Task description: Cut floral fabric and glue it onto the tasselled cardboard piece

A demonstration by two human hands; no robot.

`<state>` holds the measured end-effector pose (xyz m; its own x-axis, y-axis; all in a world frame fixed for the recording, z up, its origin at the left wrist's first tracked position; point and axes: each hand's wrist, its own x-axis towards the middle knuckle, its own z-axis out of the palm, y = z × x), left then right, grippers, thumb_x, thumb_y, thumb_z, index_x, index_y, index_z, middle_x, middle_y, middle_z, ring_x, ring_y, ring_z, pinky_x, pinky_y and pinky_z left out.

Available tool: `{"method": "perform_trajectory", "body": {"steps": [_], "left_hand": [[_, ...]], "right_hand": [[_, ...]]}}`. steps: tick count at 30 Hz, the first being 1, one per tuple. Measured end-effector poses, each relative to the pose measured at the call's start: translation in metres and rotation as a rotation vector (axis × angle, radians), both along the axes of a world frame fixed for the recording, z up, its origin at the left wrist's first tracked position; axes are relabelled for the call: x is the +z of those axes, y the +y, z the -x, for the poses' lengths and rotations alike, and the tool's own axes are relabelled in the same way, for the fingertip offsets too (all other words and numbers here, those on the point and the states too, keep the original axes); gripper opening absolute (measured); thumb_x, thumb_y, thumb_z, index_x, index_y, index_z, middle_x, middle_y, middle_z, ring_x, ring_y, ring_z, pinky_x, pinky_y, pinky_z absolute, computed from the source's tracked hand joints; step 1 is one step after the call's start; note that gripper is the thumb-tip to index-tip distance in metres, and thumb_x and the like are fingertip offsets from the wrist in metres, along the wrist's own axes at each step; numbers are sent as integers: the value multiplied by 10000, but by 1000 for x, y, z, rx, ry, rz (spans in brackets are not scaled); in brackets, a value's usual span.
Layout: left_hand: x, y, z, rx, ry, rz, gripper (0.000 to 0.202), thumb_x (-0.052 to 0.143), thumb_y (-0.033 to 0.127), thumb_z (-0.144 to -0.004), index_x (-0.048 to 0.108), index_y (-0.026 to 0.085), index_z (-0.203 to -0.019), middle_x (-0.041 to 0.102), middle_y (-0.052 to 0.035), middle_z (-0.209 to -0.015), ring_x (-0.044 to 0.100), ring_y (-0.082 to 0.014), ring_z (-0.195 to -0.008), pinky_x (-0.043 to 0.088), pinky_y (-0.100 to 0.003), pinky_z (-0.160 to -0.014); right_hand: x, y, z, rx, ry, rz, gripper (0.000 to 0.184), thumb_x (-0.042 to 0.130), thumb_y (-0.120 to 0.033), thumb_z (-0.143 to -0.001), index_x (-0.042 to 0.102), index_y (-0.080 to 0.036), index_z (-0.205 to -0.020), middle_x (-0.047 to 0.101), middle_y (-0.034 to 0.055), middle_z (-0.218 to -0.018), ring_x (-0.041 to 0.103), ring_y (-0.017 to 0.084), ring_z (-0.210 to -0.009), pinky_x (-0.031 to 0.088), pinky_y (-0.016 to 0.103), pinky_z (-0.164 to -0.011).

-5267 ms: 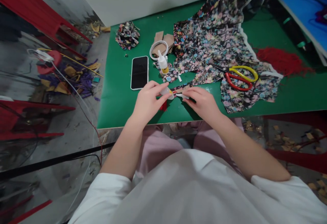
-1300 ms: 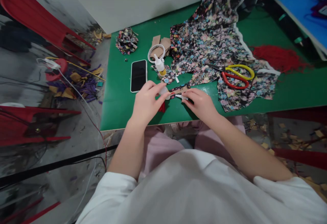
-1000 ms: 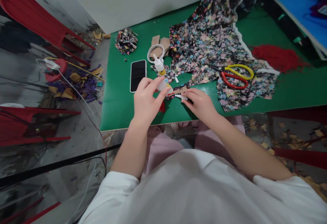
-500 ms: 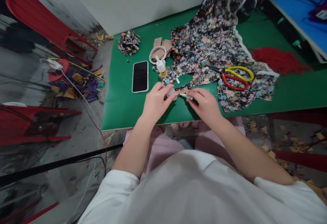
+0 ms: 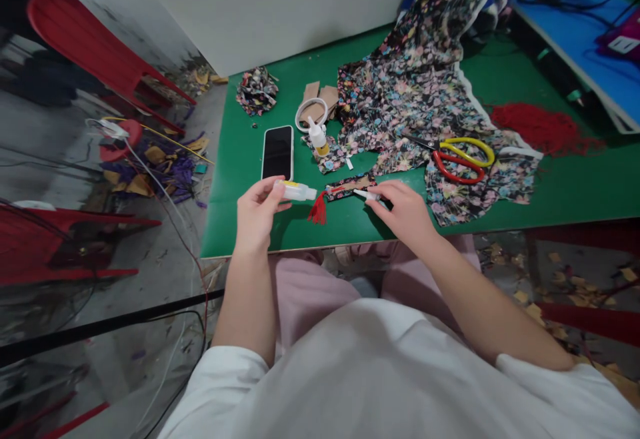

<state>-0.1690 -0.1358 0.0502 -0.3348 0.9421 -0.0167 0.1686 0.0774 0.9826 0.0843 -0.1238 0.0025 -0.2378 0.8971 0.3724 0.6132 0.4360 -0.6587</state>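
My left hand [image 5: 257, 212] pinches a small white glue bottle [image 5: 297, 191] with a yellow band, held sideways, nozzle pointing right, above the green table [image 5: 240, 219]. My right hand [image 5: 403, 207] presses its fingertips on a small white piece [image 5: 366, 194] at the end of a narrow floral strip [image 5: 350, 185] lying on the table. A red tassel [image 5: 318, 210] hangs off the strip's left end, between my two hands.
A black phone [image 5: 278, 152] lies behind my left hand. A second glue bottle [image 5: 317, 136], a white ring [image 5: 309, 109] and cardboard bits sit behind it. Floral fabric [image 5: 415, 92] carries red-and-yellow scissors [image 5: 463, 159]. Red thread [image 5: 543, 125] lies right; red chairs [image 5: 100, 59] stand left.
My left hand has drawn the glue bottle away from the strip to the left, uncovering the red tassel. My right hand stays on the strip's right end.
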Motion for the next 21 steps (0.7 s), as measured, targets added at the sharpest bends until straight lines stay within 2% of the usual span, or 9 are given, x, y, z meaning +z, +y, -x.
{"method": "perform_trajectory", "body": {"steps": [3, 7, 9, 12, 16, 21], "left_hand": [[-7, -3, 10, 113, -68, 31, 376, 660, 446, -705, 640, 129, -907, 667, -53, -784, 619, -112, -581, 502, -196, -482], [-10, -5, 21, 311, -45, -17, 374, 638, 503, -699, 574, 145, -783, 599, 10, -580, 560, -95, -441, 414, -169, -371], [-8, -7, 23, 340, -93, -48, 372, 629, 513, -705, 549, 157, -779, 563, 34, -528, 548, -93, -426, 400, -166, -368], [-2, -9, 18, 258, -296, -75, 392, 631, 518, -708, 553, 160, -849, 579, 23, -580, 564, -89, -481, 419, -166, -411], [7, -11, 1, 71, -604, 27, 380, 586, 523, -754, 558, 167, -885, 544, 18, -636, 542, -69, -540, 406, -156, -450], [16, -17, -20, -98, -627, 38, 312, 459, 506, -843, 554, 226, -946, 488, 20, -684, 497, -64, -576, 401, -165, -486]], "right_hand": [[2, 0, 2, -49, 67, 39, 156, 562, -211, -794, 644, -188, -925, 655, 62, -918, 610, 175, -834, 490, 315, -751], [3, 0, 5, -36, 53, 32, 150, 546, -211, -800, 646, -192, -910, 653, 61, -896, 606, 175, -820, 489, 323, -751], [3, -2, 6, -48, 85, 1, 145, 543, -220, -803, 645, -187, -900, 650, 67, -904, 603, 176, -835, 491, 320, -747], [4, -4, 7, -129, 191, -56, 129, 532, -226, -810, 639, -189, -872, 641, 61, -885, 593, 159, -792, 495, 299, -706], [7, -5, 8, -170, 243, -27, 123, 520, -225, -817, 635, -197, -849, 639, 45, -853, 568, 134, -683, 487, 284, -644], [10, -6, 4, -178, 283, 33, 132, 534, -262, -820, 642, -192, -850, 646, 39, -820, 575, 131, -664, 484, 278, -612]]}}
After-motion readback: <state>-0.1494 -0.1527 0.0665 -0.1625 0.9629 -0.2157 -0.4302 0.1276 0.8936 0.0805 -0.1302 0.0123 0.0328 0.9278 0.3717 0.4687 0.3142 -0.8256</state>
